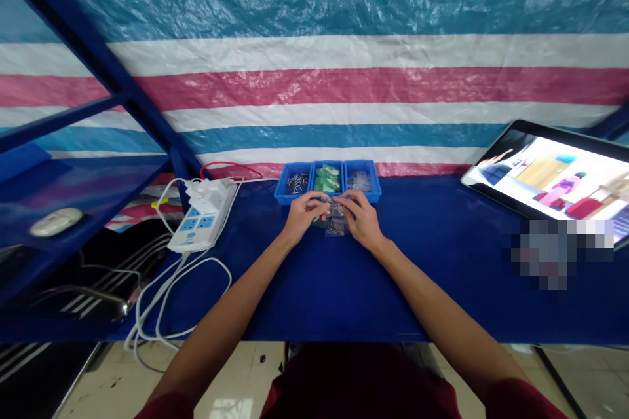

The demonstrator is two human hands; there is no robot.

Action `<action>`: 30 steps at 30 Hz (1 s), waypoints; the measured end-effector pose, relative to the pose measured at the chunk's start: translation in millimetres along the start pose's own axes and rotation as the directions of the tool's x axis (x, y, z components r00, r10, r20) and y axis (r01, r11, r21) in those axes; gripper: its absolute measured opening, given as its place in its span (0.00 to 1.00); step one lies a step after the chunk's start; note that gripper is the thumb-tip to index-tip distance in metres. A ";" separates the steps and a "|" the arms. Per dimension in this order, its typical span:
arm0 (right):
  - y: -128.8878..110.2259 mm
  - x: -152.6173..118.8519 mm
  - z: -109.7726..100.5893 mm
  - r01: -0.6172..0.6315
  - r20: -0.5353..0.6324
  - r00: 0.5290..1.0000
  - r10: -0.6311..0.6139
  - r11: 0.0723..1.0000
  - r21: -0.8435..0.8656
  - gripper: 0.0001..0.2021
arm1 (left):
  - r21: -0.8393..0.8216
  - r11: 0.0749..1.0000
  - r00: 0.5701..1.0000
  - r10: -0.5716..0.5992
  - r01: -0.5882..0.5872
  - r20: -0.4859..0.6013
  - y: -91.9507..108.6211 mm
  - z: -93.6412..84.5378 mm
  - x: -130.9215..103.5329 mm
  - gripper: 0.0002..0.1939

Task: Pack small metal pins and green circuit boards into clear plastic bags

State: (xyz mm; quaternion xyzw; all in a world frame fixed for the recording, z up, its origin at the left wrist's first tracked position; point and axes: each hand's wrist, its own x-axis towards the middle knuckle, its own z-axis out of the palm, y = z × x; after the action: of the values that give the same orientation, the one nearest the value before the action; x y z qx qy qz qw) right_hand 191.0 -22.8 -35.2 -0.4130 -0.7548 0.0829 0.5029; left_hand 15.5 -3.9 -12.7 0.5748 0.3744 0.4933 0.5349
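Note:
My left hand (303, 215) and my right hand (362, 217) meet just in front of three joined blue bins. Both are closed, with thumbs and fingertips pinching the top of a small clear plastic bag (336, 226). Something dark shows inside the bag, too small to name. A bit of green peeks out beside my left fingertips. The left bin (285, 194) has short metal screws or pins (297, 183) in it. Green packets (327, 179) fill the middle bin, and small clear bags (359, 181) lie in the right bin (375, 191).
To the left, a white power strip (196, 226) with plugged-in adapters and loose white cables (170, 294) lies on the blue table (314, 294). A lit tablet-like screen (555, 177) leans at the right, near a blurred patch. A computer mouse (56, 222) sits on the left shelf.

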 end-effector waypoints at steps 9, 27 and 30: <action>-2.6 2.5 1.7 -0.110 -0.016 0.994 0.112 0.989 0.097 0.12 | 0.080 0.993 0.994 0.074 -0.081 0.085 -4.8 -1.7 1.4 0.20; -7.0 2.0 -0.4 -0.162 0.022 0.987 0.161 0.961 0.226 0.18 | 0.177 0.981 0.991 0.099 -0.082 -0.089 -6.8 -4.2 3.1 0.14; -9.8 1.9 -0.6 -0.184 0.046 0.983 0.178 0.957 0.224 0.17 | 0.229 0.967 0.989 0.130 -0.112 -0.067 -9.0 -3.8 2.5 0.14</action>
State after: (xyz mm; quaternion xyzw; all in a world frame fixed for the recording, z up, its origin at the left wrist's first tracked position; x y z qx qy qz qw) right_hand 186.0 -28.0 -28.4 -0.4192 -0.7056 0.2194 0.5276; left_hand 13.3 0.7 -21.3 0.6329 0.4134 0.5024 0.4196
